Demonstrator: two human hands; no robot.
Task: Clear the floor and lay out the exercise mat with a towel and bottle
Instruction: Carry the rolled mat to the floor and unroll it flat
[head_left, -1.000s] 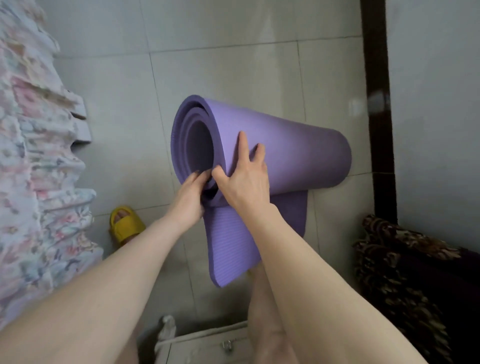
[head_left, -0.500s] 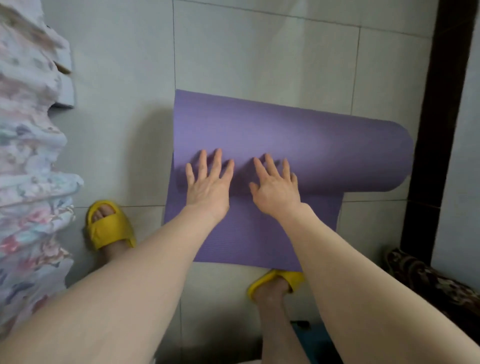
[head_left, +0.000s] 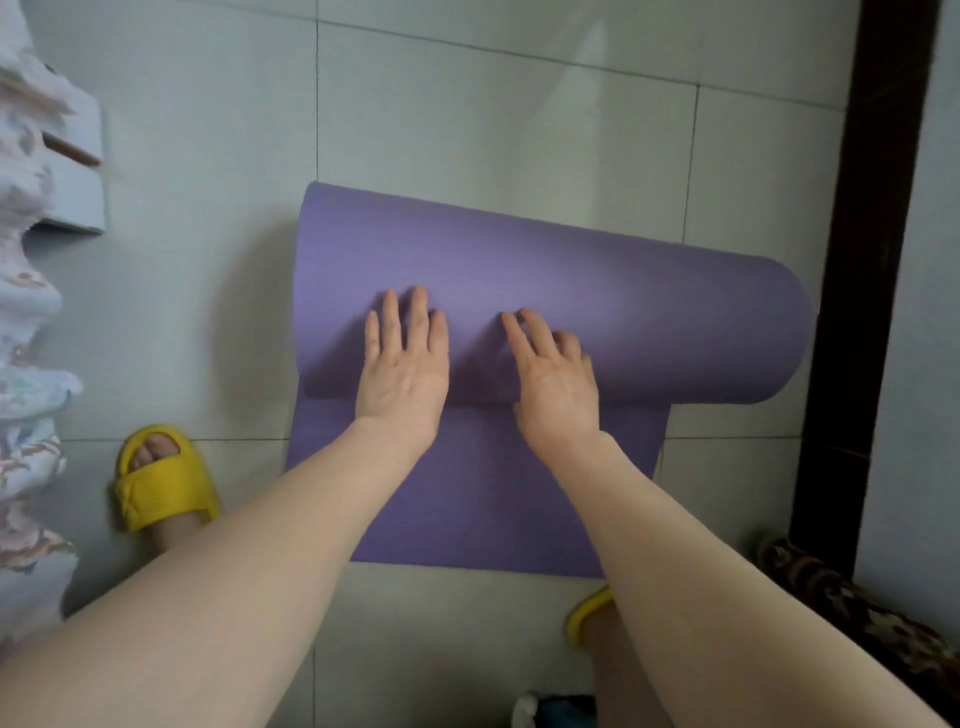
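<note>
A purple exercise mat (head_left: 649, 332) lies on the pale tiled floor (head_left: 467, 119), mostly rolled up. A short unrolled flap (head_left: 483, 499) reaches toward me. My left hand (head_left: 402, 371) rests flat on the near side of the roll, fingers spread. My right hand (head_left: 556, 379) presses flat beside it, fingers apart. Neither hand grips anything. I see no towel or bottle.
My feet wear yellow slippers: one (head_left: 158, 480) left of the mat, one (head_left: 589, 613) at its near edge. Floral bedding (head_left: 26, 364) runs down the left side. A dark door frame (head_left: 862, 270) and a patterned rug (head_left: 857, 618) stand at the right.
A second ago I held the rolled mat up in both hands. It now lies on the floor with both palms flat against the roll. Little has shifted in the last half second.
</note>
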